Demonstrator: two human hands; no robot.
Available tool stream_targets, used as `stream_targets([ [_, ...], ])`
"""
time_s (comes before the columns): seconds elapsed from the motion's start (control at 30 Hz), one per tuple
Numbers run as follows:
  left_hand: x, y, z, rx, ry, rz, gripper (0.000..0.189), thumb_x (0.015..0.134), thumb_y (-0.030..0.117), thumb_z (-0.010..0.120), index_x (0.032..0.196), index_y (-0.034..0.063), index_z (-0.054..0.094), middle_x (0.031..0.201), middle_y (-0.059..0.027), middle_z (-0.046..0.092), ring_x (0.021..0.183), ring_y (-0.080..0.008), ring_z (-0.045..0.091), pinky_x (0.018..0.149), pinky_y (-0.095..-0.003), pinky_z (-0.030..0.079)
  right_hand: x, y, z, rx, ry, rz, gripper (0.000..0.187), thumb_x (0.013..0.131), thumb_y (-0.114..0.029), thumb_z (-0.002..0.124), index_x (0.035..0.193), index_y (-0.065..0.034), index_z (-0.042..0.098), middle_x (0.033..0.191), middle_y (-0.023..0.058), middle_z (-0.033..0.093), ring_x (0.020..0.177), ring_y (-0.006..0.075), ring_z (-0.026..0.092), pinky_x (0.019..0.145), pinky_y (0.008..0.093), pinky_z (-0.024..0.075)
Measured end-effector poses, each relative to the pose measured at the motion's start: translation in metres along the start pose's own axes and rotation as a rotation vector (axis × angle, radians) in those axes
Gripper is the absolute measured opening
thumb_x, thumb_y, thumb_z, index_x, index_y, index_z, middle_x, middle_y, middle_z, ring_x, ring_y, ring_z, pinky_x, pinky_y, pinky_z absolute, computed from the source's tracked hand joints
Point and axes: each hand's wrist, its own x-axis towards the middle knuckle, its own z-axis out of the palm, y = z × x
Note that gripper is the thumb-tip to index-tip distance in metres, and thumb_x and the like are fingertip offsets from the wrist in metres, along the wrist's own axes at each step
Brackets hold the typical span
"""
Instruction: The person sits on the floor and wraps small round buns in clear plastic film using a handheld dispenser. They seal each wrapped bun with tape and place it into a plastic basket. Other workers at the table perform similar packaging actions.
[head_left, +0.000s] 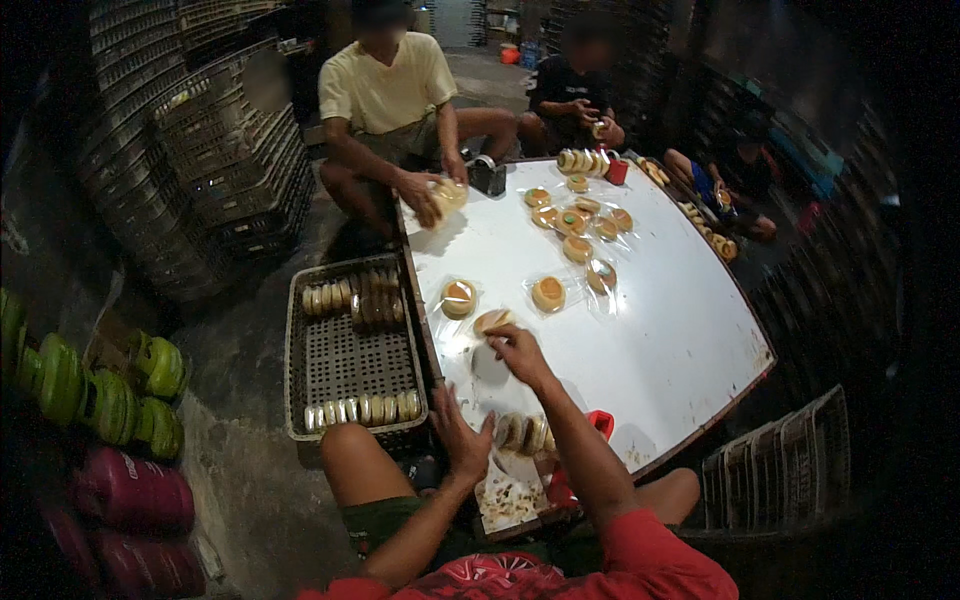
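My right hand (516, 352) pinches the edge of a plastic-wrapped round bun (493, 322) just above the white tabletop (660, 330). My left hand (465, 439) is at the table's near left edge, fingers spread, with nothing seen in it. Two more wrapped buns lie close by, one to the left (458, 298) and one to the right (549, 294). Farther up the table is a loose group of wrapped buns (571, 223). Under my right forearm a row of buns (523, 433) stands on edge beside a red holder (600, 424), partly hidden.
Left of the table, a plastic crate (292, 352) holds rows of packed buns. A co-worker (386, 82) handles wrapped buns at the far left corner; others sit farther back. Stacked crates (225, 165), green gas cylinders (161, 367) and pink ones (135, 491) stand left. Another crate (780, 465) is right.
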Motion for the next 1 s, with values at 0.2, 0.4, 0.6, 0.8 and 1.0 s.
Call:
stream_targets([
  [0.2, 0.035, 0.038, -0.058, -0.198, -0.452, -0.150, 0.061, 0.080, 0.022, 0.080, 0.132, 0.0039, 0.053, 0.122, -0.0143, 0.064, 0.110, -0.0249, 0.064, 0.096, -0.0392, 0.050, -0.139, -0.100, -0.037, 0.273, 0.107, -0.140, 0.025, 0.092, -0.008, 0.061, 0.115, 0.0009, 0.067, 0.100, 0.0059, 0.068, 0.080, 0.0115, 0.059, 0.075, 0.0269, 0.0494],
  [0.4, 0.006, 0.064, -0.069, -0.951, -0.763, -0.424, 0.043, 0.085, 0.018, 0.076, 0.119, -0.0027, 0.059, 0.114, -0.0100, 0.067, 0.102, -0.0191, 0.064, 0.092, -0.0330, 0.052, -0.187, -0.071, -0.023, 0.283, 0.259, 0.284, 0.021, 0.087, -0.015, 0.073, 0.099, 0.0019, 0.068, 0.087, 0.0052, 0.064, 0.075, 0.0111, 0.057, 0.071, 0.0270, 0.0485],
  [0.6, -0.002, 0.078, -0.070, -0.974, -0.825, -0.299, 0.040, 0.088, 0.019, 0.071, 0.119, -0.0033, 0.062, 0.114, -0.0108, 0.067, 0.102, -0.0192, 0.065, 0.092, -0.0326, 0.051, -0.215, -0.033, -0.008, 0.112, 0.535, -0.098, 0.025, 0.097, -0.018, 0.059, 0.084, 0.0022, 0.065, 0.069, 0.0066, 0.059, 0.066, 0.0170, 0.056, 0.062, 0.0346, 0.0456],
  [0.8, -0.013, 0.092, -0.077, -0.798, -0.835, -0.426, 0.051, 0.104, 0.042, 0.048, 0.100, -0.0049, 0.069, 0.116, -0.0120, 0.067, 0.101, -0.0172, 0.064, 0.085, -0.0317, 0.052, -0.234, -0.025, -0.009, 0.589, 0.362, 0.215, 0.032, 0.098, -0.023, 0.057, 0.079, 0.0023, 0.062, 0.066, 0.0025, 0.057, 0.063, 0.0120, 0.051, 0.058, 0.0324, 0.0427],
  [1.0, -0.015, 0.106, -0.084, -0.875, -0.772, -0.108, 0.048, 0.104, 0.041, 0.049, 0.104, -0.0038, 0.066, 0.100, -0.0062, 0.064, 0.091, -0.0139, 0.061, 0.082, -0.0309, 0.050, -0.248, -0.044, -0.011, 0.303, 0.318, -0.008, 0.019, 0.093, -0.016, 0.065, 0.094, 0.0033, 0.065, 0.082, 0.0049, 0.061, 0.080, 0.0130, 0.057, 0.073, 0.0289, 0.0463],
])
